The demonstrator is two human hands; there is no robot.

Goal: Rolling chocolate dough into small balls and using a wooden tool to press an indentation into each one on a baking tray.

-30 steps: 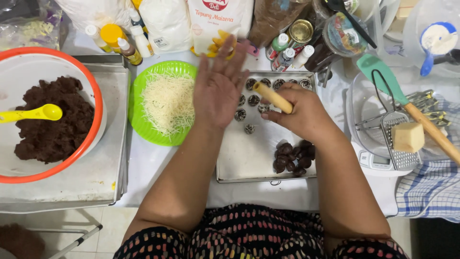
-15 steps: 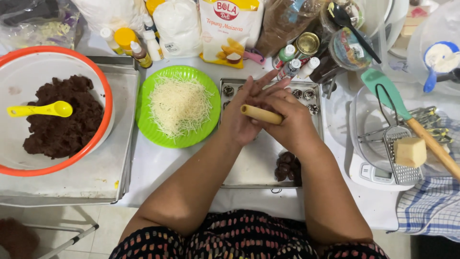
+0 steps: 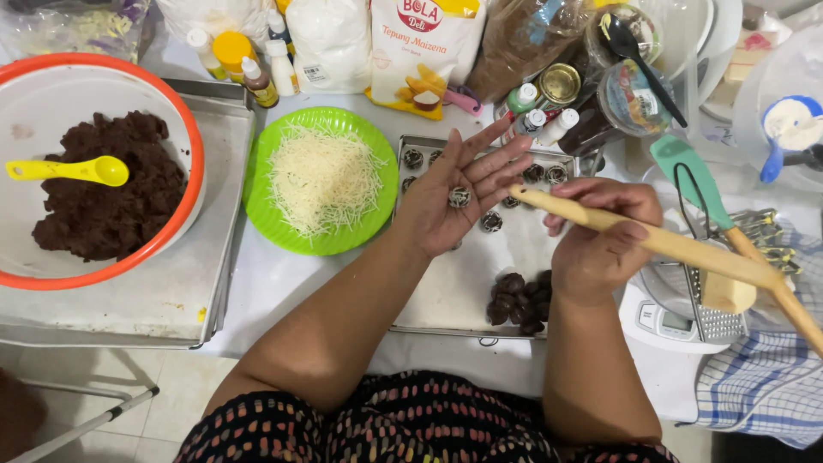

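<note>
Here your left hand (image 3: 459,201) lies flat, fingers spread, 1 small dough ball (image 3: 459,197) resting on its palm; your right hand (image 3: 596,249), just right of it, is clenched around a wooden stick (image 3: 660,244), its tip pointing left toward the ball.

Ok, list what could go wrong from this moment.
1. The small dough ball lies loose on the open palm of the left hand; a tilt could roll it onto the finished pieces on the metal tray.
2. The right hand holds a wooden stick whose long end reaches over the grater; a swing might knock it.
3. The stick's tip sits close to the bottles.
</note>
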